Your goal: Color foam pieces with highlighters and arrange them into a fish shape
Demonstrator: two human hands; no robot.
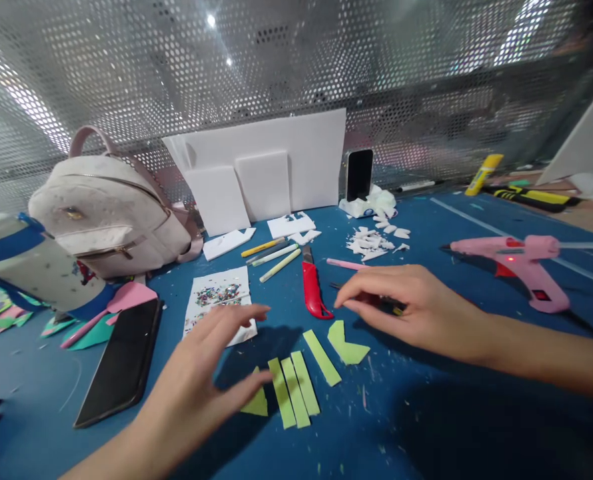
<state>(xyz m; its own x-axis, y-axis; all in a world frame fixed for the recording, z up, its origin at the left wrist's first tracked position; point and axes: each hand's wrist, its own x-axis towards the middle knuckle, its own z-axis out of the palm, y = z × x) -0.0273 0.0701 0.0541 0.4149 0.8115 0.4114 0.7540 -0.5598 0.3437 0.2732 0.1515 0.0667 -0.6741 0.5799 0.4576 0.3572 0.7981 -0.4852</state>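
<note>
Lying at 6 o'clock on the blue worktop (366, 433), three green strips (295, 392) sit side by side. At 9 o'clock from them, the left hand (191, 373) has fingers spread; its thumb partly covers a green scrap (259, 402), contact unclear. At 2 o'clock, the right hand (416, 303) has fingers curled, thumb and index tips close together; a dark object (395, 305) is mostly hidden behind them, and whether it is held cannot be told. At 11 o'clock, a white sheet (201, 281) carries sequins (229, 291); the left hand covers its lower part. At 10 o'clock, a backpack (111, 200) conceals its contents; a white-and-blue bottle (56, 267) is cut off by the left edge.
</note>
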